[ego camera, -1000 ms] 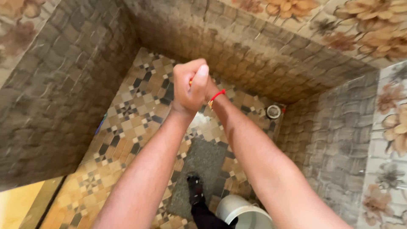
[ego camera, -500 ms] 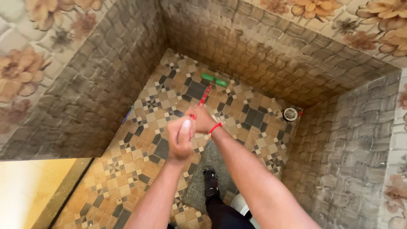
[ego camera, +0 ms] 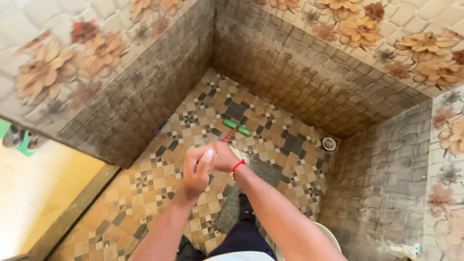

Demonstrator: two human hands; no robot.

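Note:
Stretched out in front of me, my left hand (ego camera: 197, 168) and my right hand (ego camera: 224, 155) are clasped together around the top of a long red handle (ego camera: 230, 134). The handle runs down to a green brush head (ego camera: 237, 127) resting on the patterned floor tiles (ego camera: 145, 183). My left hand sits nearer to me, fingers curled over the handle's end. A red thread band (ego camera: 236, 167) is around my right wrist. The part of the handle inside my hands is hidden.
Brown stone-pattern walls (ego camera: 290, 82) with flower tiles above close in the small floor. A round drain (ego camera: 329, 143) sits in the far right corner. A white rounded vessel (ego camera: 329, 235) is by my legs. A dark wet patch (ego camera: 263, 169) lies underfoot. Footwear (ego camera: 19, 137) stands beyond the left threshold.
My clasped hands have come down from chest height toward the floor. The view has tilted so the green brush head and more of the left wall now show.

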